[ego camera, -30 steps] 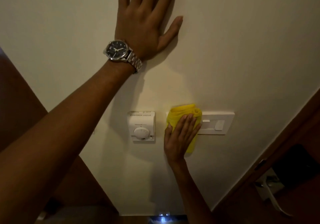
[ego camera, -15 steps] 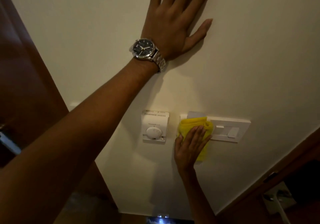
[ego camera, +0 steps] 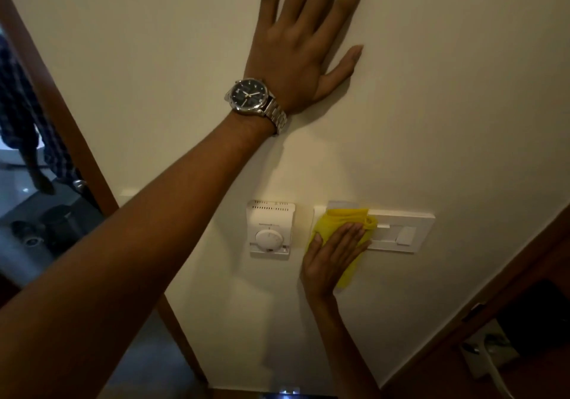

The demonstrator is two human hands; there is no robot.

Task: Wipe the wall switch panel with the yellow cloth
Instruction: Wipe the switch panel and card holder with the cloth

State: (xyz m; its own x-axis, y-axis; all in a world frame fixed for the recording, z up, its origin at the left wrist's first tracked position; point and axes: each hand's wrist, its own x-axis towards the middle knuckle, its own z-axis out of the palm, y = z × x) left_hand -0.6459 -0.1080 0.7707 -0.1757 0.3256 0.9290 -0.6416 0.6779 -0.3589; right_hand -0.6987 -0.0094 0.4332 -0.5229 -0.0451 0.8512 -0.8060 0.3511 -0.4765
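A white wall switch panel [ego camera: 401, 232] is mounted on the cream wall at centre right. The yellow cloth [ego camera: 334, 221] covers its left end, pressed flat by my right hand [ego camera: 333, 256], whose fingers lie over the cloth. The panel's right part, with a rocker switch, shows uncovered. My left hand [ego camera: 305, 44], with a steel watch at the wrist, rests flat and spread on the wall well above the panel, holding nothing.
A white thermostat with a round dial [ego camera: 270, 232] sits just left of the panel. Brown wooden door frames run along the left [ego camera: 61, 114] and lower right [ego camera: 493, 278]. A door handle [ego camera: 487, 352] shows at lower right. A person's checked sleeve [ego camera: 18, 114] appears far left.
The view has shifted, so wall and hands sit further right in frame. My right hand slid the cloth slightly down the panel's left end. The left hand stays planted on the wall.
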